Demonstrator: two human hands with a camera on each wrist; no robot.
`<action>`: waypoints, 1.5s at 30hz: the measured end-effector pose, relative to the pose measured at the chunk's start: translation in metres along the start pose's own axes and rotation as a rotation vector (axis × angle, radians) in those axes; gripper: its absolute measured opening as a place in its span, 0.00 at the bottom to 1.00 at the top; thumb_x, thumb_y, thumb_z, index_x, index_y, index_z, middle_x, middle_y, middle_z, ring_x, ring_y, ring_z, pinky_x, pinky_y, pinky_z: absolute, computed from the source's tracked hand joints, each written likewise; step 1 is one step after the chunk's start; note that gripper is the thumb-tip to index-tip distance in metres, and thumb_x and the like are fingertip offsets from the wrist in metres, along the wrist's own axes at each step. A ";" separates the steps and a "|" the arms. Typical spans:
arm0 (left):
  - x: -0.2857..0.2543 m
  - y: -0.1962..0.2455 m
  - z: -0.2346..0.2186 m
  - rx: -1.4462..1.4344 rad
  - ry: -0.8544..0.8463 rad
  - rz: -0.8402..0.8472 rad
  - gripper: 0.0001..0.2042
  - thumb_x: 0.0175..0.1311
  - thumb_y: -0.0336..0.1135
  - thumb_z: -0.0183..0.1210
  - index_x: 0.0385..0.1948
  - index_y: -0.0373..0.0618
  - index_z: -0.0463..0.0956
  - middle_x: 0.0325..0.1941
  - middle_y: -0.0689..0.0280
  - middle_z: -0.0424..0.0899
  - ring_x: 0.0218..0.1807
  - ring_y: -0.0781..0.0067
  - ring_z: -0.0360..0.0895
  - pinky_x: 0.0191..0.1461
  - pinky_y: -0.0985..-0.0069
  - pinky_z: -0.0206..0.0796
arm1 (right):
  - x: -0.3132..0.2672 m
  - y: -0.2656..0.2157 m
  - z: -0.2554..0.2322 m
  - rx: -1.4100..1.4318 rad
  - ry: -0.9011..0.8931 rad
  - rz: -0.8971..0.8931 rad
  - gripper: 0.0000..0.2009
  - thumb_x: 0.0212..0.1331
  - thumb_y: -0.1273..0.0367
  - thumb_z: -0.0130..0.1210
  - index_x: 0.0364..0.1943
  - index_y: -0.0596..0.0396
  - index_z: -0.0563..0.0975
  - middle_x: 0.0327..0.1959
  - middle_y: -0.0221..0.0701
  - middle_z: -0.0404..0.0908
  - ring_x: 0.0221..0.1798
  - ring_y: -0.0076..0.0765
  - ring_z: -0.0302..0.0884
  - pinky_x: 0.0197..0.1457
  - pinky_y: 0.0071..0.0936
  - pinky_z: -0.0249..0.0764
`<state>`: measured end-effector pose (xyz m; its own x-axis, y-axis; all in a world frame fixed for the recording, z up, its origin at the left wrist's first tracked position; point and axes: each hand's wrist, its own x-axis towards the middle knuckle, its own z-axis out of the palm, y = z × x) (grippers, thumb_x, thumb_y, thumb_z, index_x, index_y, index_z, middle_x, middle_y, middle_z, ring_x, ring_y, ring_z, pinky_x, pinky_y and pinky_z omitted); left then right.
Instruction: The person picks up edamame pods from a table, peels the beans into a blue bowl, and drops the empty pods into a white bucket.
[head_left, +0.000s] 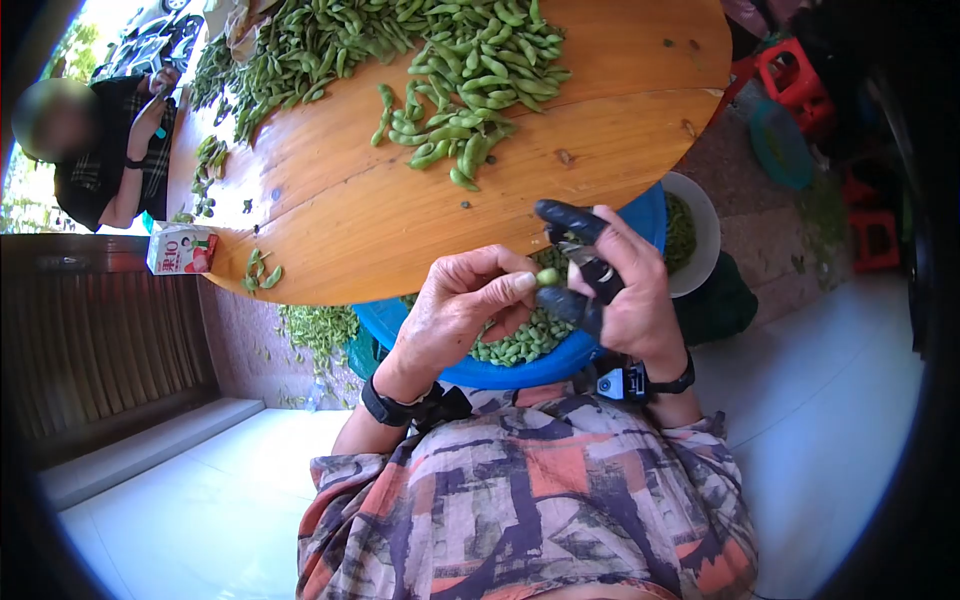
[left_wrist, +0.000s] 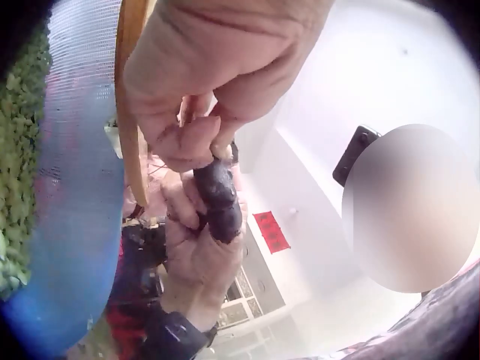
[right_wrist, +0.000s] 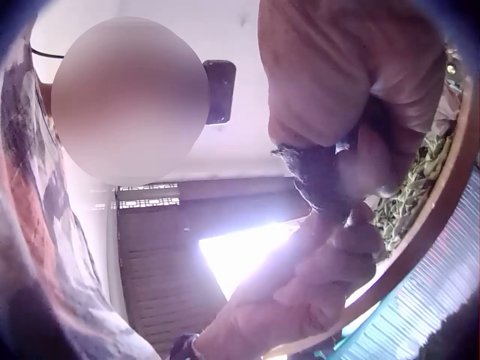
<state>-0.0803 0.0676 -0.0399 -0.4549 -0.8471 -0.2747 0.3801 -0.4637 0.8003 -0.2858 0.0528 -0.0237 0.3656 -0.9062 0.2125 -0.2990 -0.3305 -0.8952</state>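
- Far off to the left of the fingers, another person [head_left: 115, 165] sits at the table's end, and nearer stands a drink carton [head_left: 182, 250]; only the head view gives me these two.
- Beyond the left fingertips, unshelled pods [head_left: 485, 70] lie heaped on the wooden tabletop [head_left: 350, 215]; the right wrist view catches a strip of that heap past the knuckles.
- The left hand [head_left: 455, 305] pinches a green bean [head_left: 546, 277] between thumb and forefinger. The head view shows the bean plainly at the fingertips; in the wrist views the fingers nearly hide it.
- Below both hands sits a blue basin [head_left: 480, 376] with shelled beans [head_left: 522, 345] in it; the left wrist view shows its tall side.
- Just right of the bean, the right hand [head_left: 628, 300] has bent fingers, with black covers [head_left: 572, 219] on thumb and forefinger. Something dark and shiny is between them, but I cannot tell whether they grip it.
- Right of those fingers stand a white bowl [head_left: 712, 235] and, farther off, red stools [head_left: 793, 78]; a red sheet [left_wrist: 271, 231] on the wall appears only from the left wrist.
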 end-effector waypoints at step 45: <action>0.014 -0.009 0.018 -0.087 0.157 0.036 0.05 0.70 0.30 0.55 0.34 0.39 0.74 0.22 0.73 0.72 0.20 0.87 0.64 0.21 0.86 0.51 | -0.005 0.011 0.008 0.488 0.011 0.267 0.15 0.56 0.76 0.50 0.48 0.61 0.78 0.31 0.28 0.75 0.31 0.21 0.72 0.34 0.19 0.68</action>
<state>-0.1048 0.0648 -0.0415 -0.3113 -0.8904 -0.3320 0.4655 -0.4474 0.7637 -0.2843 0.0555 -0.0379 0.3227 -0.9454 -0.0448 0.0642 0.0691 -0.9955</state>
